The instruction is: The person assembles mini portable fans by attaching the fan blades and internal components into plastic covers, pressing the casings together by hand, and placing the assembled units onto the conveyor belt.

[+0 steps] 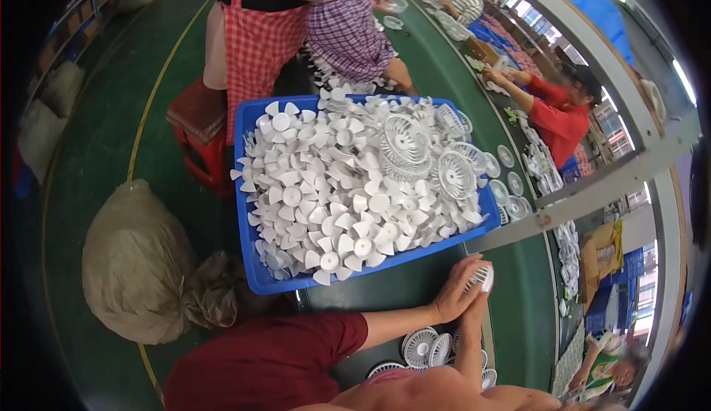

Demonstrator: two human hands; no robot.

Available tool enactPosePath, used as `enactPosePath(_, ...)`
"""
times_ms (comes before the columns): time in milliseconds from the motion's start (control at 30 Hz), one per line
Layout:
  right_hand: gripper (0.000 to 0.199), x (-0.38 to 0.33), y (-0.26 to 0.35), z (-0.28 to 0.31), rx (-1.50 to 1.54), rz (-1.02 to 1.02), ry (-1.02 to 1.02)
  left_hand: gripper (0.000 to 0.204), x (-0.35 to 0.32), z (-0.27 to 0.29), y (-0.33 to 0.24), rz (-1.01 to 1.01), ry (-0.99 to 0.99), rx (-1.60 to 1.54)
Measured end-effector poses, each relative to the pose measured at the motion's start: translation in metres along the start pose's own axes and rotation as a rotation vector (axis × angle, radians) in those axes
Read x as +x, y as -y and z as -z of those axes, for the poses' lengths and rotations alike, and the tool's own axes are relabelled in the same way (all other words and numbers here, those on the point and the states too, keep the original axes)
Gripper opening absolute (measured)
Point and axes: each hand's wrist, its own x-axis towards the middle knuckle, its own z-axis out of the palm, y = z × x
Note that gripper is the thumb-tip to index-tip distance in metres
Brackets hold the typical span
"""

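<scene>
My left hand (452, 292) and my right hand (475, 313) come together at the table's edge, below the blue tub. Between them is a white round fan grille (483, 276), its slotted side partly showing. The fingers of both hands are curled round it; the inner part is hidden by the palms. Beside my forearms lie several loose white fan grilles (420, 347) on the dark table. A blue tub (246, 252) stands in front of me, heaped with small white fan blades (363, 246) and a few grilles (406, 138).
A green conveyor belt (522, 292) runs along the right, with clear rings (498, 189) on it. A metal bar (585, 185) crosses above it. Far ahead stands a co-worker in a checked apron (263, 55); others sit across the belt. A large sack (137, 263) rests at left.
</scene>
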Motion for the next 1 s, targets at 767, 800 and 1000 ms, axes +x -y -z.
enactPosePath(767,0.083,-0.013,0.082,-0.007,-0.849,0.4,0.169,0.034,-0.01,-0.015,0.062,1.142,0.052,-1.498)
enactPosePath(800,0.082,-0.015,0.075,-0.009,-0.8,0.399,0.135,0.031,-0.008,-0.012,0.057,1.138,0.036,-1.35)
enactPosePath(1000,0.084,-0.015,0.069,-0.015,-0.789,0.42,0.028,0.023,-0.015,-0.023,0.047,0.755,-0.11,-0.782)
